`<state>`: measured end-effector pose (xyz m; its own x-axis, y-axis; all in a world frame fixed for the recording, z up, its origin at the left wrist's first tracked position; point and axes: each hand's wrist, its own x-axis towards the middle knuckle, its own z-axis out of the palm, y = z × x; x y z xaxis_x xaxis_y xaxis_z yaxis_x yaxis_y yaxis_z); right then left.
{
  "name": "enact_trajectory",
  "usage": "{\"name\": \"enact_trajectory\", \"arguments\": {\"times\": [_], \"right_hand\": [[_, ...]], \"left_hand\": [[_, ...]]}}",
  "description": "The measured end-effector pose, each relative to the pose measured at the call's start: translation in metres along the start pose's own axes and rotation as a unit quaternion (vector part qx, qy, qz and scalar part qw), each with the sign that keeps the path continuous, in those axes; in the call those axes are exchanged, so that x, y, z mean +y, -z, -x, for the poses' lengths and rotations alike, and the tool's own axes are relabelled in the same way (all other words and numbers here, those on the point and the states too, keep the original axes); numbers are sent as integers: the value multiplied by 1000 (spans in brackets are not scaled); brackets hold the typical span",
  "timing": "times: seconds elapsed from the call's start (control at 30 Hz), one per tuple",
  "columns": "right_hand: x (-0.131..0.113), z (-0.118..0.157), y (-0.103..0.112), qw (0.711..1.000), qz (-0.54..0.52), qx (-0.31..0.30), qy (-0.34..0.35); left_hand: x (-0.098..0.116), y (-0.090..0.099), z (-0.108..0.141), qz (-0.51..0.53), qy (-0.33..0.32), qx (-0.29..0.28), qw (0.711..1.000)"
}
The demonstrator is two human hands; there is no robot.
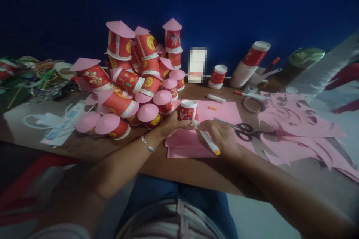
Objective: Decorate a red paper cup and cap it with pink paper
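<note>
My left hand (171, 122) is wrapped round a red paper cup (187, 112) with a white rim. My right hand (220, 134) grips a white marker (208, 142) with an orange end; its other end points towards the lower part of the cup. Whether the tip touches the cup I cannot tell. Under both hands lie pink paper sheets (182, 152). A small orange cap (212, 108) rests on the paper behind my right hand. Black-handled scissors (243, 132) lie just to the right of that hand.
Red cups with pink paper cones (146, 71) are piled at the left. A tilted cup stack (252, 63), a single cup (218, 76) and a tape roll (251, 104) stand or lie behind. Pink offcuts (300, 119) cover the right side; a power strip (63, 125) lies left.
</note>
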<state>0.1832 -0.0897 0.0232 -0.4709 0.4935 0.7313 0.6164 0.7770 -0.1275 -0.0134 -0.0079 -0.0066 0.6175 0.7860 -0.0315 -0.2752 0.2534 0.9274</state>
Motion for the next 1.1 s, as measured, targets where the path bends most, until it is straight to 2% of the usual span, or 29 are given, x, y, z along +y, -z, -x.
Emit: {"name": "enact_trajectory", "arguments": {"times": [0.23,0.83,1.1], "right_hand": [[3,2,-4,999,16,28,-11],[4,2,-4,999,27,38,-18],[4,4,-1,999,10,41,-25]], "left_hand": [[4,0,0,8,-1,-10,1000],[4,4,0,44,5,-16,999],[6,2,1,17,7,-27,999]]}}
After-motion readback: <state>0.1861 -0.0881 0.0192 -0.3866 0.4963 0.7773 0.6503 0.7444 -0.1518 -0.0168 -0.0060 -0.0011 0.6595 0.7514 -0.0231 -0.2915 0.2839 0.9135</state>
